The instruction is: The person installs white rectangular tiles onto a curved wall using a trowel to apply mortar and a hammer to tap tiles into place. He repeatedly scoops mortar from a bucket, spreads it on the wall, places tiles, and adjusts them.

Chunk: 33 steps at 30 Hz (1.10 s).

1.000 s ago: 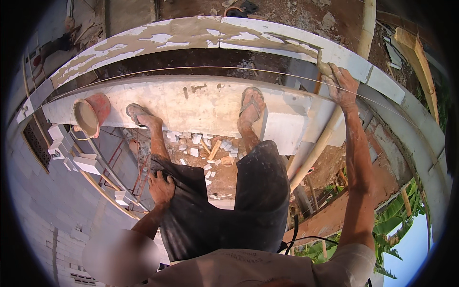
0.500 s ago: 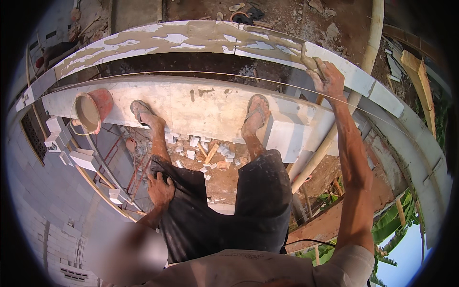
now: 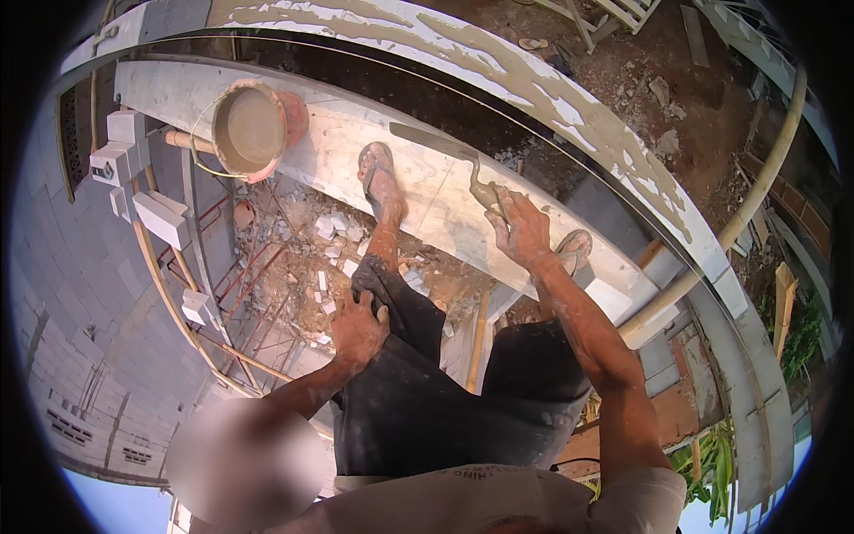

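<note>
My right hand [image 3: 522, 227] is closed round the handle of a mortar-smeared trowel [image 3: 436, 142]. Its long blade points left, over the pale walkway board [image 3: 334, 129] on which my sandalled feet stand. Beyond the board runs a wall of white blocks [image 3: 578, 116], its top unevenly coated with grey mortar. On my bent left knee rests my left hand [image 3: 358, 331], open with its fingers spread over the dark trousers and holding nothing. A red bucket [image 3: 289, 125] containing grey mortar [image 3: 252, 131] stands tilted in view at the board's left part, its pale handle hanging down.
A taut string [image 3: 356, 60] runs along the wall's near side. White blocks [image 3: 165, 218] sit on bamboo scaffolding at left. Broken block rubble [image 3: 334, 227] lies below the board. A bamboo pole [image 3: 774, 169] slants across the right side.
My right hand has drawn the trowel back from the wall top to above the walkway board. The view has turned, and the bucket appears larger and nearer the middle. My left hand stays on the knee.
</note>
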Each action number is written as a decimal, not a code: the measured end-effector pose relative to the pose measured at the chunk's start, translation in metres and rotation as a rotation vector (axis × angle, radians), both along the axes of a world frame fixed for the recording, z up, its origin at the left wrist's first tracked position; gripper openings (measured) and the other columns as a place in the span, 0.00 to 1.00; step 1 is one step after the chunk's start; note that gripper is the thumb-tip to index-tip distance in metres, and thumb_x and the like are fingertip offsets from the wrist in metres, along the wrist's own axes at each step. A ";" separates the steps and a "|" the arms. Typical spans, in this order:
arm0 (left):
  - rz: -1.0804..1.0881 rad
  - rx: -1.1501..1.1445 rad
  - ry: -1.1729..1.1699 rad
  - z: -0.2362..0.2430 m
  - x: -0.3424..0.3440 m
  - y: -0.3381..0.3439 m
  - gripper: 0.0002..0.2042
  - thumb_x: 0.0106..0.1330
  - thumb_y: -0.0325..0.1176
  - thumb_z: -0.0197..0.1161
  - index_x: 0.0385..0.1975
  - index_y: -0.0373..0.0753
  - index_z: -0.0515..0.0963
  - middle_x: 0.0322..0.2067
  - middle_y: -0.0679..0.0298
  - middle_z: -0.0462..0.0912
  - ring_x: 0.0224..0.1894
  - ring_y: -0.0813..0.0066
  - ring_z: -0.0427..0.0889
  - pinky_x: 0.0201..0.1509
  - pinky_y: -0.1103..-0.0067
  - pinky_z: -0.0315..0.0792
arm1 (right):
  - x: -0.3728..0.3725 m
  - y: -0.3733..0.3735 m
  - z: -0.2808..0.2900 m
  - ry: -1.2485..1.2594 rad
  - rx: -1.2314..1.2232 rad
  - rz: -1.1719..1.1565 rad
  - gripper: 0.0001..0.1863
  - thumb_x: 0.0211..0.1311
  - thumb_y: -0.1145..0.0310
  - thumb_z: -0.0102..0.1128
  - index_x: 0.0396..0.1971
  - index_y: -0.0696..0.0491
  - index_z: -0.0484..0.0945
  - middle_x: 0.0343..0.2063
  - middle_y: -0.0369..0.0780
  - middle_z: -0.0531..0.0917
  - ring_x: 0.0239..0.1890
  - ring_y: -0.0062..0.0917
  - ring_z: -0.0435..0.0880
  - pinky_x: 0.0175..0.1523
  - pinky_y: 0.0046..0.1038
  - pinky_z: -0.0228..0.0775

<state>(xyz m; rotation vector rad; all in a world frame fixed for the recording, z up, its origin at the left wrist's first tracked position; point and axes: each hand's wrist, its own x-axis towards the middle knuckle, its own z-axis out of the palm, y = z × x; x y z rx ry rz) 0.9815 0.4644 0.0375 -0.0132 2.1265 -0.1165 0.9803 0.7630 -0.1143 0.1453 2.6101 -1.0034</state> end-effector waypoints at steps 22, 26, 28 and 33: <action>0.520 0.182 -0.002 0.001 -0.048 -0.077 0.17 0.64 0.42 0.63 0.47 0.40 0.77 0.47 0.54 0.74 0.51 0.51 0.75 0.53 0.58 0.73 | -0.281 -0.313 -0.068 -0.784 -0.765 0.029 0.26 0.62 0.54 0.61 0.52 0.60 0.81 0.21 0.37 0.79 0.17 0.22 0.75 0.24 0.27 0.69; 0.404 0.104 0.014 0.002 -0.038 -0.073 0.17 0.64 0.42 0.62 0.49 0.40 0.76 0.47 0.52 0.73 0.51 0.49 0.76 0.53 0.57 0.74 | -0.253 -0.270 -0.059 -0.767 -0.976 0.055 0.25 0.64 0.52 0.62 0.48 0.59 0.82 0.20 0.36 0.76 0.16 0.19 0.73 0.21 0.25 0.66; 0.383 0.153 0.037 -0.001 -0.033 -0.066 0.17 0.63 0.42 0.64 0.46 0.39 0.78 0.48 0.52 0.75 0.51 0.49 0.76 0.53 0.59 0.74 | -0.229 -0.230 -0.052 -0.711 -0.942 0.101 0.29 0.62 0.46 0.62 0.46 0.59 0.83 0.21 0.38 0.78 0.16 0.21 0.74 0.21 0.27 0.68; 0.205 0.081 0.061 -0.005 -0.027 -0.041 0.15 0.61 0.40 0.66 0.42 0.38 0.79 0.44 0.51 0.76 0.48 0.47 0.78 0.50 0.59 0.74 | -0.135 -0.074 -0.030 -0.439 -0.776 -0.020 0.35 0.58 0.35 0.62 0.32 0.60 0.84 0.17 0.41 0.79 0.18 0.26 0.78 0.24 0.31 0.70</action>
